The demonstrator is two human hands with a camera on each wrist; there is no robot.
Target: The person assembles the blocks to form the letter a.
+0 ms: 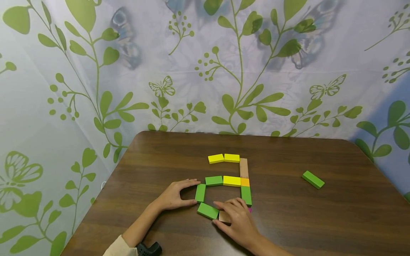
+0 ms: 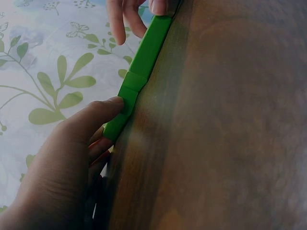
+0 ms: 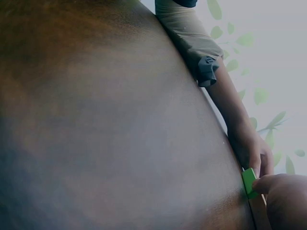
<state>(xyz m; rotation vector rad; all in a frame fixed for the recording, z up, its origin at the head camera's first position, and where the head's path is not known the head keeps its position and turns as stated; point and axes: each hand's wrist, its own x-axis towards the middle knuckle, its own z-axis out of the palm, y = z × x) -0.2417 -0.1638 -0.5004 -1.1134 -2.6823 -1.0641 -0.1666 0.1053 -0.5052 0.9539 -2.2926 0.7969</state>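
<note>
Flat on the table, wooden blocks form a figure with a closed loop below and an arm above. At the loop's left side my left hand (image 1: 174,195) holds a green block (image 1: 200,193) between thumb and forefinger. My right hand (image 1: 238,222) grips a tan block (image 1: 225,217) at the loop's bottom, partly hidden by the fingers. Touching or nearly touching that block is a slanted green block (image 1: 208,211). Behind the right fingers shows a bit of a purple block (image 1: 250,210). In the left wrist view, the left thumb presses on the green block (image 2: 120,108).
The loop's top has a green block (image 1: 214,181), a yellow block (image 1: 232,181) and an orange block (image 1: 245,182). Another green block (image 1: 246,195) forms its right side. Above stand a tan block (image 1: 243,168) and two yellow blocks (image 1: 232,158). A loose green block (image 1: 313,179) lies right.
</note>
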